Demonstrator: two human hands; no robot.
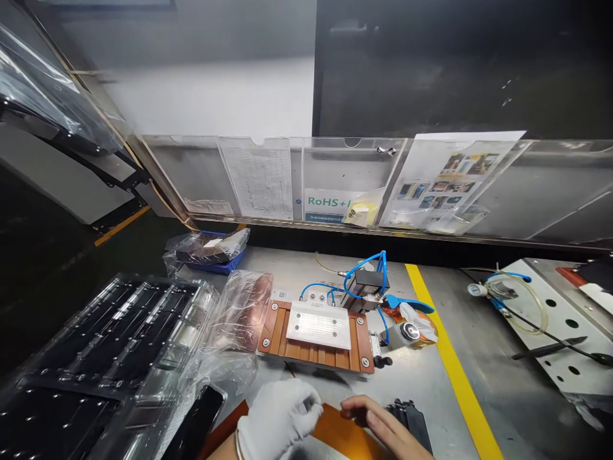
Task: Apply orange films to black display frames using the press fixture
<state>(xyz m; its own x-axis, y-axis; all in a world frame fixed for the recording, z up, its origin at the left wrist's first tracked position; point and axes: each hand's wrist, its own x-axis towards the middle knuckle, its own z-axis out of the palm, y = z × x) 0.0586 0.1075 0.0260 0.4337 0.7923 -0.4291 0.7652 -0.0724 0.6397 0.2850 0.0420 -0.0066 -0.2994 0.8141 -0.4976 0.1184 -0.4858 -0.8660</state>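
My left hand (278, 418), in a white glove, is curled with fingertips pinched over an orange sheet (342, 437) at the bottom of the view. My bare right hand (378, 421) lies on the same sheet, fingers bent, touching a small dark part (360, 416) near its fingertips. A stack of black parts (414, 421) sits just right of it. Beyond the hands stands a copper-coloured fixture (275, 329) with a white plate (318, 324) on top.
Black trays in clear plastic wrap (110, 345) fill the left. A pneumatic unit with blue hoses (366, 281) sits behind the fixture. A yellow floor-tape line (450, 358) runs down the bench. A white perforated plate (560, 326) lies right. Document holders (335, 185) line the back.
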